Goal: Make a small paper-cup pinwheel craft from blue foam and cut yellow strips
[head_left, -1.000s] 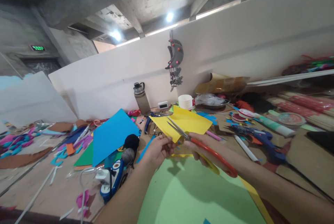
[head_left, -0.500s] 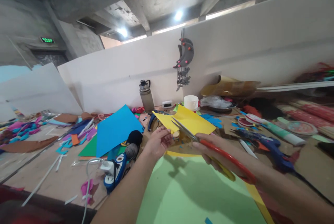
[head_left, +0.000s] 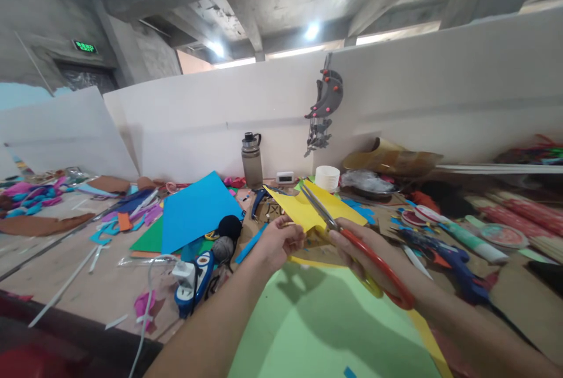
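My left hand [head_left: 281,243] pinches the near edge of a yellow sheet [head_left: 292,205], which is raised above the table. In my right hand [head_left: 356,249] is a pair of scissors [head_left: 324,208] with red and yellow handles. The blades point up and away to the left, across the yellow sheet. Below both hands lies a light green sheet [head_left: 325,331] with yellow edges showing behind it, and the hands cast shadows on it. A small blue scrap [head_left: 349,372] rests on the green sheet near the bottom of the view.
Left of my arms are a blue sheet [head_left: 197,211], a power strip [head_left: 200,281] with a white cable and dark yarn balls [head_left: 229,228]. A bottle [head_left: 252,161] and white cups [head_left: 327,178] stand behind. To the right lies a blue glue gun [head_left: 457,260].
The scissor blades have swung more upright across the yellow sheet, and their handles have shifted slightly left. My left hand has moved a little right. The camera view has shifted slightly.
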`<state>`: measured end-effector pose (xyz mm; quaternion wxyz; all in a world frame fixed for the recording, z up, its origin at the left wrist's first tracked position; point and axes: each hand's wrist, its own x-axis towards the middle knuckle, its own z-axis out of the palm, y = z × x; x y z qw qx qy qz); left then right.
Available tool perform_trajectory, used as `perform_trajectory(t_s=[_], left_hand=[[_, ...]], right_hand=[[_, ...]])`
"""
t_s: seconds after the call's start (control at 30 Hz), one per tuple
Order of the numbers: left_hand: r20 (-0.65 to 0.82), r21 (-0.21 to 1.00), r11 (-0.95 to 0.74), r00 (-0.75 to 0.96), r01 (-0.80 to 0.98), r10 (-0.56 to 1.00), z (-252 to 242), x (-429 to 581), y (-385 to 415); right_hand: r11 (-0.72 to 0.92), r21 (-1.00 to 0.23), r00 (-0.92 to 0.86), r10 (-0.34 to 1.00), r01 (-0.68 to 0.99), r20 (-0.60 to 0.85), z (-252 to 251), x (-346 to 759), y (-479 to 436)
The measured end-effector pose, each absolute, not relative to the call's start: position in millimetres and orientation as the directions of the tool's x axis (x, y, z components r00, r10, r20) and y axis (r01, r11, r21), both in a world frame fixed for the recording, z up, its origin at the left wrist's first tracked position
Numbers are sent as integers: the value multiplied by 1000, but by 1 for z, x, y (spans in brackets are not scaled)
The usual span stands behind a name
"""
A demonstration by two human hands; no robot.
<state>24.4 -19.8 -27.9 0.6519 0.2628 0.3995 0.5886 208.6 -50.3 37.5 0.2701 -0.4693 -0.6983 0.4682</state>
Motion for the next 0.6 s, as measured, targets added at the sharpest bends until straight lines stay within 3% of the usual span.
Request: perform_trajectory(t_s=[0.1, 0.3, 0.6], left_hand=[[-166, 812, 138, 2, -568, 986, -33, 25, -18], [-143, 800, 122, 11, -587, 990, -33, 26, -18], [-147, 782, 97, -31, -615, 989, -22, 26, -22]], right_hand=[[173, -873, -429, 902, 456, -46, 33, 212, -47], [105, -890, -496, 856, 443, -146, 18, 226, -51], [24, -800, -330, 918, 600, -220, 8, 240, -71]])
